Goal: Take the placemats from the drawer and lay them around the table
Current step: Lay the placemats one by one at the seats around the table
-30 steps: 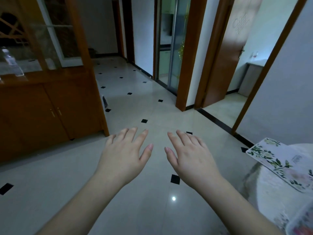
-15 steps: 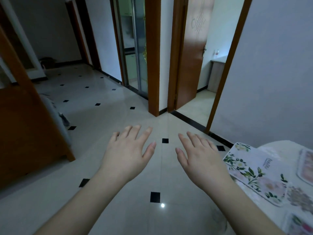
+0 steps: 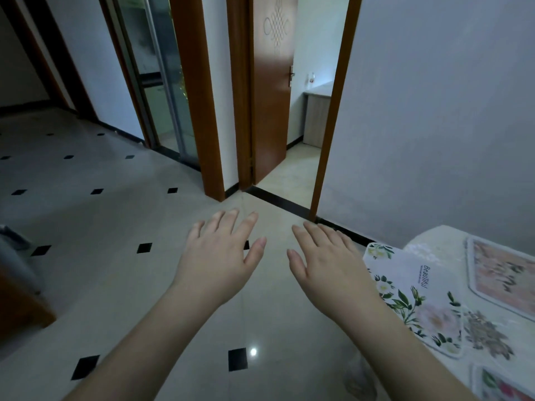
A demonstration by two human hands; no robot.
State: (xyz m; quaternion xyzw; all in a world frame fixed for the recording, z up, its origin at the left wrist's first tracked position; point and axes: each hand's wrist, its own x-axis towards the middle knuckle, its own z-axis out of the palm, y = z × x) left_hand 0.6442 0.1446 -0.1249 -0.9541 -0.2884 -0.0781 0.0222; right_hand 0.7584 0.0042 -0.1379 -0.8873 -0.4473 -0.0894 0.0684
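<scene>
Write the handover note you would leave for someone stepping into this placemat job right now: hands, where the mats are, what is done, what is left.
Left hand: open, palm down over the floor, holding nothing.
Right hand: open, palm down, empty, just left of the table.
Mats: the green-leaf placemat lies at the table's near-left edge, its corner overhanging. The pink-flower placemat lies further right. A third placemat shows at the bottom right corner, mostly cut off.
Done: at least three mats laid.
Left: the drawer and the rest of the table are out of view, so check both for remaining mats and bare places.
</scene>
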